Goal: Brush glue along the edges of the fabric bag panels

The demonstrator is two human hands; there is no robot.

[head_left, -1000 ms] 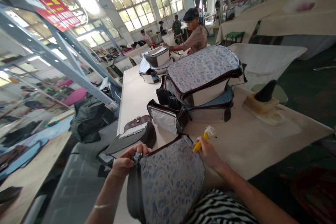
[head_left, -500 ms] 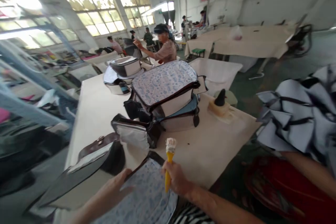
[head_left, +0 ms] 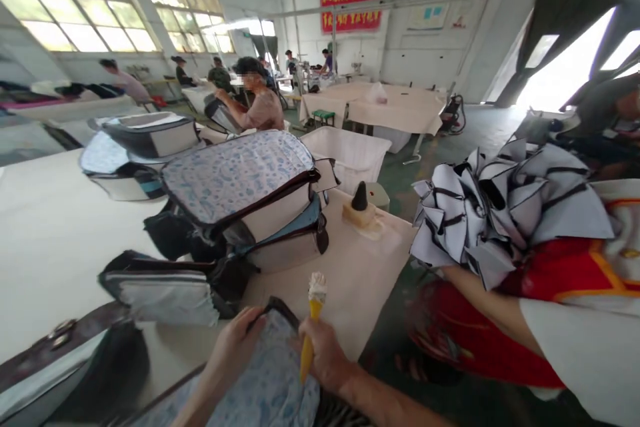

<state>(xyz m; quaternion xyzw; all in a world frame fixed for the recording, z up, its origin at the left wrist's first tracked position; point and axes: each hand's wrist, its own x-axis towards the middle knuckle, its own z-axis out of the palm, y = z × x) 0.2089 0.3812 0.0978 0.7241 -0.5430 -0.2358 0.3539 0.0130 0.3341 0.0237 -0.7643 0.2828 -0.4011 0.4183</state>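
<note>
My right hand (head_left: 324, 352) grips a yellow-handled paintbrush (head_left: 314, 310), held upright; its bristles are coated in something whitish. Beneath it, close to my body, lies a bag piece (head_left: 273, 370) with blue-patterned white lining and dark edging. My left hand (head_left: 239, 339) has its fingers and thumb closed on the upper edge of that piece. Just beyond stands an unfinished bag part (head_left: 165, 290) with a pale frayed flap. At the lower left is a dark bag with a brown flap (head_left: 75, 347). A stack of patterned bag pieces (head_left: 240, 173) stands farther back.
A yellowish block with a black cone (head_left: 360, 203) sits near the table's right edge. Behind it is a white plastic bin (head_left: 345, 143). To the right, a co-worker's arm (head_left: 490, 303) reaches under a heap of white, black-edged pieces (head_left: 480, 213). Another person (head_left: 260, 103) sits beyond the table.
My view has swung right, bringing more of the co-worker and the white heap into sight. My left hand has closed on the patterned piece's edge. The paintbrush stays in my right hand.
</note>
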